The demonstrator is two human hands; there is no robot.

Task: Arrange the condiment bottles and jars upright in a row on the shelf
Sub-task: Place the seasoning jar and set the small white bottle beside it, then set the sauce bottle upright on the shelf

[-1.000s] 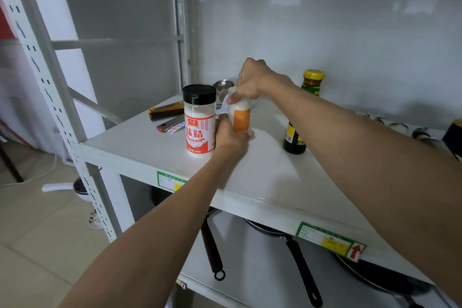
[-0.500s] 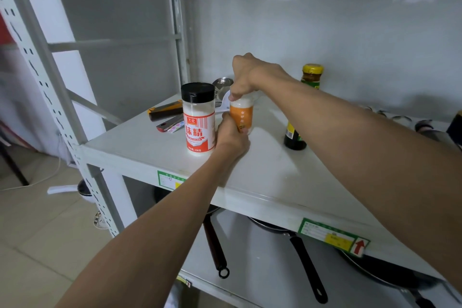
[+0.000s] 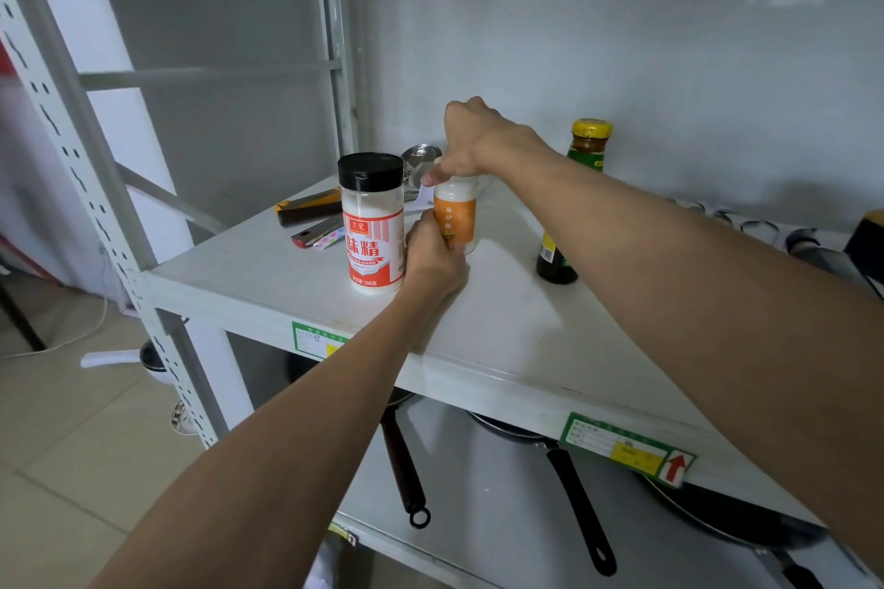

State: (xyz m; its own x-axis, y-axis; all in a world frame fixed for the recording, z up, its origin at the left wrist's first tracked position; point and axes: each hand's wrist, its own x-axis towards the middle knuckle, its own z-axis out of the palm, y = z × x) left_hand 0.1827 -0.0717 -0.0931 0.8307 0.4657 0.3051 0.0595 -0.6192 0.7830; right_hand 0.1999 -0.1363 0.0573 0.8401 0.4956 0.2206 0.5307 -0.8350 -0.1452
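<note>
My left hand (image 3: 433, 261) and right hand (image 3: 471, 144) grip the orange jar (image 3: 455, 220) beside the upright red-label jar (image 3: 372, 225); dark bottle (image 3: 569, 206) stands apart, unaligned.

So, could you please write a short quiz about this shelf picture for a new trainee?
1. True or false: the tall jar with the black lid lies on its side.
2. Which hand covers the top of the small orange-label jar? A) the left hand B) the right hand
3. Fill in: the dark sauce bottle has a ____ cap.

Key:
1. False; it stands upright on the shelf.
2. B; the left hand grips the jar lower down, at its side.
3. Yellow.
</note>
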